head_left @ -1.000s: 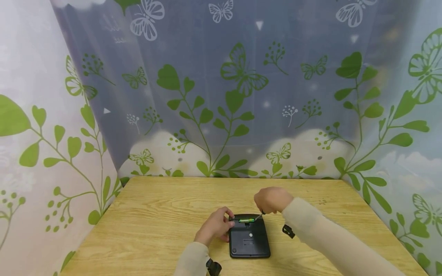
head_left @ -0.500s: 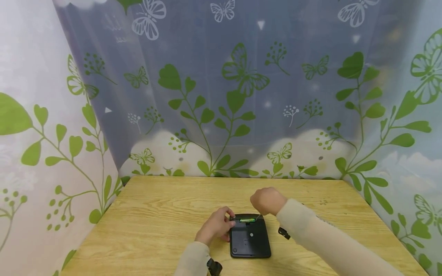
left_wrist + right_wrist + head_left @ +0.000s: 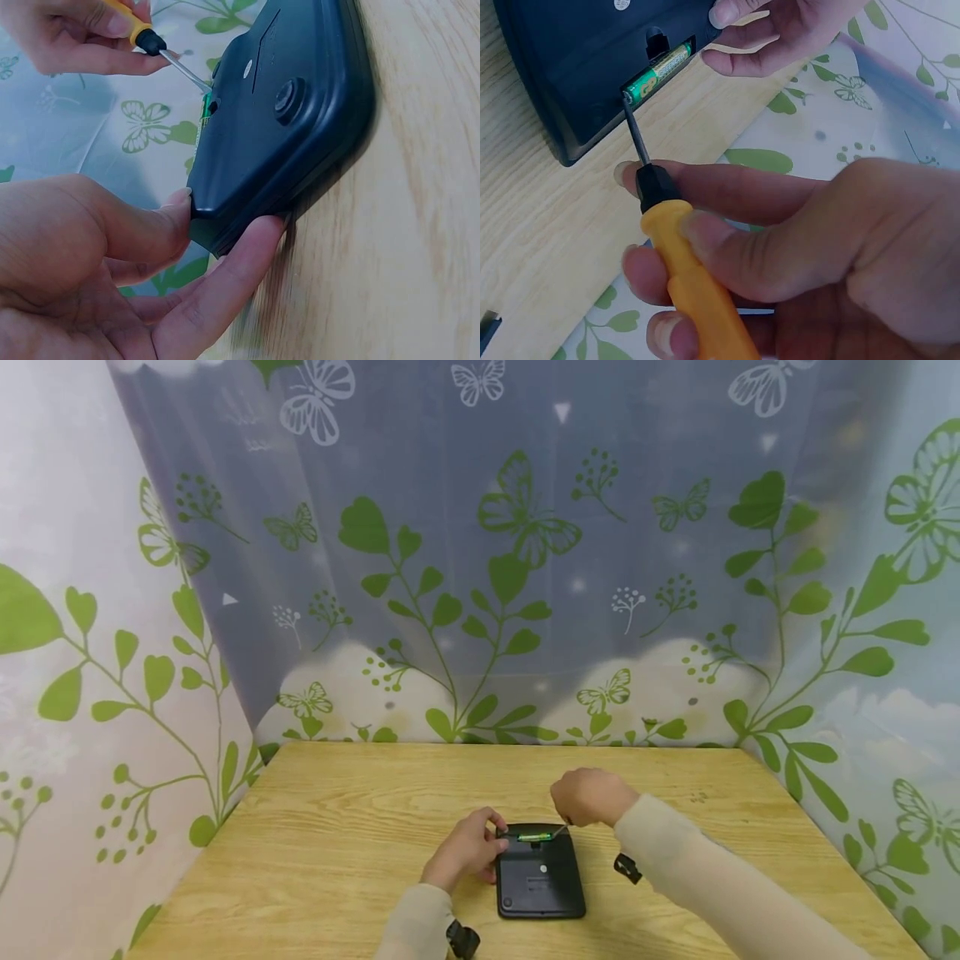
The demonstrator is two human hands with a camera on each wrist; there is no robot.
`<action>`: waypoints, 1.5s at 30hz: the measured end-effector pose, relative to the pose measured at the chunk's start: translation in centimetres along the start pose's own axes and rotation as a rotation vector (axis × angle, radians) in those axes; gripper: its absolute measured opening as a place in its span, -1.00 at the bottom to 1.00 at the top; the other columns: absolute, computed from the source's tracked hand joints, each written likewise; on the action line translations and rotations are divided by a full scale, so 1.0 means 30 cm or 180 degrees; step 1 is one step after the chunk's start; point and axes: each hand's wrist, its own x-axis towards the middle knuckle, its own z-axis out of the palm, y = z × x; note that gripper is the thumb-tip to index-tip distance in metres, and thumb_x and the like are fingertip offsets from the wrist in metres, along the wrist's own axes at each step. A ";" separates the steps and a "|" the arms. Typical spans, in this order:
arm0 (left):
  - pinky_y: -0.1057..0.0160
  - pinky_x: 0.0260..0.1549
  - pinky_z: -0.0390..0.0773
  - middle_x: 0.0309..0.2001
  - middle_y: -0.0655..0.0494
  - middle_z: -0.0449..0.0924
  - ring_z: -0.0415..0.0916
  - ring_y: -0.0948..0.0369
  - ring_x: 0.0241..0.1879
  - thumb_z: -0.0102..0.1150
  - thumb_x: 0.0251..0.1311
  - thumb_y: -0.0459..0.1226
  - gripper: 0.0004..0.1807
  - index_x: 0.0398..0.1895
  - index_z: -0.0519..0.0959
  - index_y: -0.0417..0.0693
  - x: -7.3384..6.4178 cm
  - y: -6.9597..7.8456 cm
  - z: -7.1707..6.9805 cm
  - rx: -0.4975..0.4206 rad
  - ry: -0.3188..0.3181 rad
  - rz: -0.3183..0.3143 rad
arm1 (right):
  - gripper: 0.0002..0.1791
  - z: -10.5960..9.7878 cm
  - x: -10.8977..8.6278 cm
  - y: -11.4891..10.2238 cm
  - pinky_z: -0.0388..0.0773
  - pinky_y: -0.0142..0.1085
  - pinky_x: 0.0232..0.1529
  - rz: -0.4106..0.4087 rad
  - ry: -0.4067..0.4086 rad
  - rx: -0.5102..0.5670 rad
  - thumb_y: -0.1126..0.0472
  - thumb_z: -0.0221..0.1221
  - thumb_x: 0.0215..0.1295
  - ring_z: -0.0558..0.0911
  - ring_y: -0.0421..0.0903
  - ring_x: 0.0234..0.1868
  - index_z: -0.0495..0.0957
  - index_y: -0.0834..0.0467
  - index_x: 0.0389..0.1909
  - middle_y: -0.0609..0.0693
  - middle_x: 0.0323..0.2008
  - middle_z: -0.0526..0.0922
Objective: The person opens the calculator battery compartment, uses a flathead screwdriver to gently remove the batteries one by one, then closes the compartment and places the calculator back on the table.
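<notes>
Black and flat, the device (image 3: 542,889) lies on the wood-grained table (image 3: 337,827) in the head view, the left hand (image 3: 465,850) at its far left corner, the right hand (image 3: 591,796) near its far right one. The left wrist view shows thumb and fingers pinching that left corner. In the right wrist view, fingers curl round a yellow-handled screwdriver (image 3: 701,289), its tip at one end of a green battery (image 3: 658,74) in the device's slot.

The wood-grain desk (image 3: 337,827) is enclosed at the back, left and right by grey-blue and pale cloth (image 3: 420,452), printed with green leaves (image 3: 364,527) and butterflies (image 3: 527,518).
</notes>
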 end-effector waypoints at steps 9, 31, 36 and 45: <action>0.19 -0.61 0.73 -0.30 -0.06 0.48 0.57 0.10 -0.55 0.20 0.44 -0.38 -0.81 0.05 0.51 -0.16 0.005 0.002 -0.003 -0.0008 0.0010 -0.0040 | -0.46 0.007 -0.002 0.030 -0.01 -0.28 -0.42 -0.0055 -0.0100 0.0225 0.48 0.12 0.43 -0.06 -0.17 -0.55 0.29 -0.01 -0.73 -0.13 -0.67 -0.02; 0.21 -0.62 0.73 -0.29 -0.06 0.48 0.55 0.12 -0.56 0.21 0.41 -0.41 -0.81 0.02 0.51 -0.14 0.004 0.000 -0.004 0.0040 0.0026 -0.0041 | -0.49 0.039 -0.017 0.080 0.46 -0.23 -0.32 0.0089 -0.0142 0.0581 0.63 0.08 0.36 0.68 0.09 0.13 0.77 0.03 0.01 0.07 0.15 0.71; 0.20 -0.62 0.73 -0.29 -0.07 0.48 0.56 0.11 -0.56 0.22 0.41 -0.41 -0.82 0.01 0.51 -0.14 0.002 0.005 -0.002 0.0025 0.0031 -0.0026 | -0.48 0.044 -0.023 0.087 0.37 -0.23 -0.34 0.0067 -0.0133 0.0588 0.64 0.08 0.35 0.67 0.09 0.14 0.77 0.03 0.01 0.06 0.16 0.71; 0.19 -0.62 0.73 -0.30 -0.07 0.47 0.57 0.09 -0.56 0.20 0.41 -0.42 -0.82 0.01 0.51 -0.14 0.001 0.007 0.002 -0.0011 0.0025 -0.0048 | -0.47 0.053 -0.024 0.095 0.40 -0.22 -0.33 0.0081 -0.0088 0.0604 0.64 0.09 0.34 0.68 0.08 0.09 0.77 0.01 0.00 0.09 0.15 0.70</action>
